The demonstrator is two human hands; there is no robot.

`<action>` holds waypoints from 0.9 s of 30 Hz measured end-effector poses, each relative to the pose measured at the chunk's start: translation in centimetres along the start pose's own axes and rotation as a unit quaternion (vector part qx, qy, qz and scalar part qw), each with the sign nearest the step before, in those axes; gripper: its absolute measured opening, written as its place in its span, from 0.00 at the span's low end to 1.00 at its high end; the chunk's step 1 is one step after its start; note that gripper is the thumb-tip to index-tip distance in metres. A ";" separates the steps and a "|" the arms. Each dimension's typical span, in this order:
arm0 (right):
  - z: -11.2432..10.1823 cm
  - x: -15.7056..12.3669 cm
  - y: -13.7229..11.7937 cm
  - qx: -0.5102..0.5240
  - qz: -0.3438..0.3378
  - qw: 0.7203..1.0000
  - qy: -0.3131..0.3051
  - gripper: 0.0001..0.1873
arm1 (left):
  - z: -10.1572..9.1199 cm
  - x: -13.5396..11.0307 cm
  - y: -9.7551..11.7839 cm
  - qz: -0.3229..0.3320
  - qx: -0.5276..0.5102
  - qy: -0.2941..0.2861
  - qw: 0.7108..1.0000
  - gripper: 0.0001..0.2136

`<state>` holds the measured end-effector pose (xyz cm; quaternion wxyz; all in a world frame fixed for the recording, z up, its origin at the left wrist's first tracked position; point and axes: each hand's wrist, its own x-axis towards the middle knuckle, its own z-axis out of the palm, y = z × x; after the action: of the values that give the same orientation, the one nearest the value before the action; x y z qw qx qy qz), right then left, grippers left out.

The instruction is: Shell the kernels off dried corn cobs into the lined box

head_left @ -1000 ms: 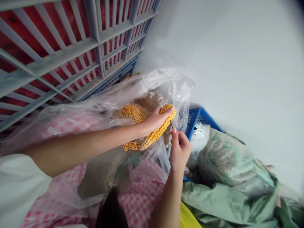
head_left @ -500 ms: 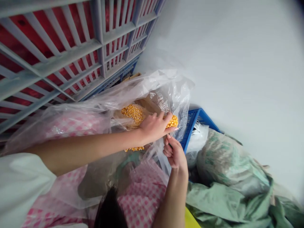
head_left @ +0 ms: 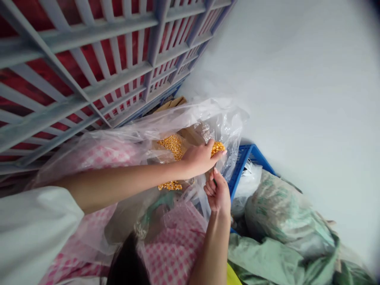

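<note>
My left hand [head_left: 200,159] is closed around a yellow corn cob [head_left: 218,148], whose kernels show beyond the thumb and fingers. Just below it, my right hand [head_left: 218,190] is curled shut on a thin tool with a dark green handle [head_left: 215,181]; its working end is hidden at the cob. Both hands are over a wide clear plastic bag [head_left: 190,113]. Loose corn kernels [head_left: 172,145] lie in a heap inside the bag, and more show below my left forearm.
A grey slatted crate [head_left: 101,75] with red behind its slats leans in at upper left. A blue crate [head_left: 242,166] with plastic bags stands at right, beside a stuffed sack [head_left: 287,206] and green cloth [head_left: 267,261]. A white wall [head_left: 297,79] rises behind.
The camera view has shifted a little, so the crate shows larger. My left hand has turned slightly over the cob, and my right hand stays close beneath it with the tool.
</note>
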<state>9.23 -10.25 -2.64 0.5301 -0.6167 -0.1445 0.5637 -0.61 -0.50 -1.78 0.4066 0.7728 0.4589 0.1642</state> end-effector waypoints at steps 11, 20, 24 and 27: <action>-0.9 -0.2 -0.4 -0.030 -0.049 0.998 0.002 0.17 | 0.7 1.1 -0.2 -0.058 -0.195 -0.084 0.975 0.30; -0.7 -0.1 -1.2 -0.023 -0.082 0.996 0.000 0.17 | 0.4 0.9 0.6 -0.042 -0.226 -0.125 0.965 0.29; -0.4 -0.3 -1.4 -0.023 -0.049 0.998 0.010 0.16 | -0.2 0.8 0.4 -0.004 -0.104 -0.040 0.994 0.28; -0.3 -0.5 -1.6 -0.023 -0.028 0.999 -0.001 0.16 | -0.4 0.8 0.4 0.015 -0.057 -0.022 0.998 0.29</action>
<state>9.95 -10.14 -1.15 0.5312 -0.6239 -0.1749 0.5459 -0.21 0.22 -1.31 0.4578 0.7586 0.4277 0.1790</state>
